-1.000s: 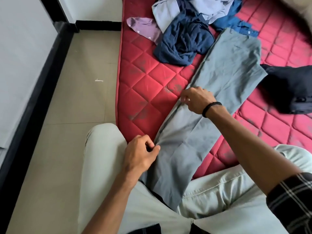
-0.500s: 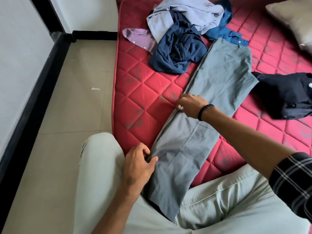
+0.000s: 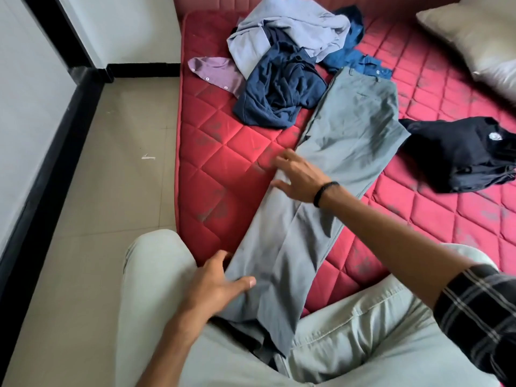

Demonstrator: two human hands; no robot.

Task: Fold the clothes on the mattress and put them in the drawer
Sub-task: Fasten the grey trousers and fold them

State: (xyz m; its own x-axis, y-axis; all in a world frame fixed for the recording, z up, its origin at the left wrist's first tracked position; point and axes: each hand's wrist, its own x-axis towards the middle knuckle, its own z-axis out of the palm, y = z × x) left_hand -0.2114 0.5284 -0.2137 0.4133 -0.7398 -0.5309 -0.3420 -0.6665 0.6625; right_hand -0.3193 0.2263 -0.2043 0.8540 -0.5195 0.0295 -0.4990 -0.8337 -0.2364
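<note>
Red quilted mattress [image 3: 223, 152] fills the scene beside a tiled floor [image 3: 111, 191], and the grey trousers [image 3: 321, 196] lie lengthwise across it, legs stacked, waistband far from the person and hems hanging over the near edge onto the lap. Right hand [image 3: 300, 177] rests flat on the trousers at about mid-length along their left edge, fingers [image 3: 282, 159] spread and straight, pressing the cloth rather than gripping it. Left hand [image 3: 216, 283] sits at the lower leg near the mattress edge, thumb lying on top of the fabric and the other fingers at or under the edge; it looks like a loose hold, though whether it truly pinches is hard to tell. Beyond the waistband lies a heap of unfolded shirts [image 3: 284, 65] in pale blue, navy and purple, touching the trousers' upper end, and a black garment [image 3: 458, 152] sits just beside them on the right; a pillow [image 3: 474, 37] is at the far corner. No drawer is in view. My guess is the smoothing precedes a fold across the length. Risks: the two legs could slide out of line if only one layer is caught, the hanging hems could drag the cloth off the edge, and folding toward the waistband could trap the heap's edge.
</note>
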